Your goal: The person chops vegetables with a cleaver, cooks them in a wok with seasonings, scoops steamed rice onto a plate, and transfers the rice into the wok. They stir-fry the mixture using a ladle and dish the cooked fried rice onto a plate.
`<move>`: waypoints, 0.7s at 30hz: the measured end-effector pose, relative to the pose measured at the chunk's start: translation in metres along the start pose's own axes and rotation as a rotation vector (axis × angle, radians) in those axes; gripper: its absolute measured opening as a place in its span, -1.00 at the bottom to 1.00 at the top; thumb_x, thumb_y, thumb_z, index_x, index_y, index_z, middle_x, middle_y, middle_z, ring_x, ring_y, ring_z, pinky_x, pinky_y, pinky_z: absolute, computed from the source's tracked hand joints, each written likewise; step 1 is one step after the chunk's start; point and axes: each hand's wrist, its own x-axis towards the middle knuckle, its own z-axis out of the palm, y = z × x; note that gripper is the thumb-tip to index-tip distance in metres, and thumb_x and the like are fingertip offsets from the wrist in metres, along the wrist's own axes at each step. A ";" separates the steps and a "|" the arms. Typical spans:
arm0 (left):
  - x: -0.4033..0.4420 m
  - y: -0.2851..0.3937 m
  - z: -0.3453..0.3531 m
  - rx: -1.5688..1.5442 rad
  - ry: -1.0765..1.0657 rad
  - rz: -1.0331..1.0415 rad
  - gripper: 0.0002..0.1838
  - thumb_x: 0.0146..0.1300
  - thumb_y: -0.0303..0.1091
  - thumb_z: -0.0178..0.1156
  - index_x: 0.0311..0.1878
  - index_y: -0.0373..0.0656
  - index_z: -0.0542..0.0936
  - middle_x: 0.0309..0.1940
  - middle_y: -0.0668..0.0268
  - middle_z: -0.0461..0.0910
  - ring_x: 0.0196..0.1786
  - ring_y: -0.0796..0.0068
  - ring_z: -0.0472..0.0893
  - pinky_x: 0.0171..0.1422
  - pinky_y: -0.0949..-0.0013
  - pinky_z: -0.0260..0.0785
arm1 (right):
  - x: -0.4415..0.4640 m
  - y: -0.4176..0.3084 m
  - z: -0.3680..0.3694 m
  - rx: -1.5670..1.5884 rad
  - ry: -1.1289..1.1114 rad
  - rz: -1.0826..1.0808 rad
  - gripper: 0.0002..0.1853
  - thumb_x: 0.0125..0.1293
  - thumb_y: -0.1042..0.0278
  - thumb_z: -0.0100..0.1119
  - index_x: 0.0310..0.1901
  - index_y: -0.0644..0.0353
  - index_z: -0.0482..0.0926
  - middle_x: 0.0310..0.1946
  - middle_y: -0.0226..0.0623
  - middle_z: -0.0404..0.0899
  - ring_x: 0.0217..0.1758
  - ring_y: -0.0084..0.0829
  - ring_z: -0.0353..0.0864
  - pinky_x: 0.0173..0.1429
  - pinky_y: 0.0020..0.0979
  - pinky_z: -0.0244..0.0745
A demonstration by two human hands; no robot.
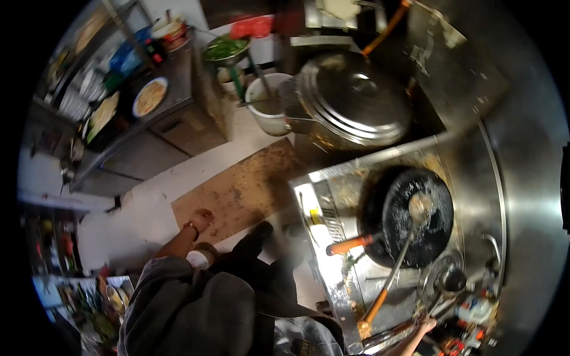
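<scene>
My right hand (424, 325) is closed at the lower right, around the handle of what looks like a metal ladle (454, 281). Its bowl is over a round metal container (438, 274) beside the stove. My left hand (203, 219), with a band at its wrist, hangs over the floor at my side. Its fingers look loosely curled, with nothing visible in them. A black wok (436, 237) with an orange handle sits on the stove. A second long ladle (395, 270) with a wooden handle rests in the wok, its bowl in some whitish foamy liquid.
A large lidded pot (359, 98) stands beyond the steel stove top (380, 296). Near it are a white bucket (273, 118) and a colander of greens (225, 48). A plate of food (150, 97) is on the left counter. Bottles and seasonings (475, 311) crowd the lower right. A brown mat (237, 190) covers the floor.
</scene>
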 end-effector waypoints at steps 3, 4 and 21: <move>0.045 -0.054 -0.049 -0.561 0.110 -0.237 -0.85 0.18 -0.42 0.12 -0.22 -0.27 0.54 -0.40 0.18 0.52 -0.40 0.39 0.54 -0.36 0.35 0.43 | 0.063 0.036 0.037 -0.079 -0.003 0.004 -0.62 0.01 0.11 0.27 -0.43 0.38 0.59 -0.50 -0.16 0.61 -0.53 -0.31 0.49 -0.45 -0.27 0.41; 0.051 -0.053 -0.067 -0.681 0.137 -0.253 -0.81 0.17 -0.41 0.13 -0.17 -0.28 0.52 -0.36 0.17 0.53 -0.35 0.36 0.55 -0.31 0.33 0.44 | 0.092 0.058 0.053 -0.007 0.005 0.001 -0.56 0.02 0.02 0.22 -0.35 0.36 0.61 -0.38 -0.04 0.63 -0.42 -0.19 0.59 -0.35 -0.22 0.48; 0.442 -0.091 -0.389 -1.890 0.590 0.112 -0.41 0.03 -0.69 0.23 0.12 -0.04 0.30 0.05 0.15 0.44 0.06 0.07 0.47 -0.06 -0.09 0.47 | -0.102 -0.281 -0.051 -0.119 0.683 -0.588 -0.47 0.10 0.11 0.13 0.02 0.36 0.45 0.03 0.02 0.48 -0.06 -0.19 0.54 -0.04 -0.32 0.50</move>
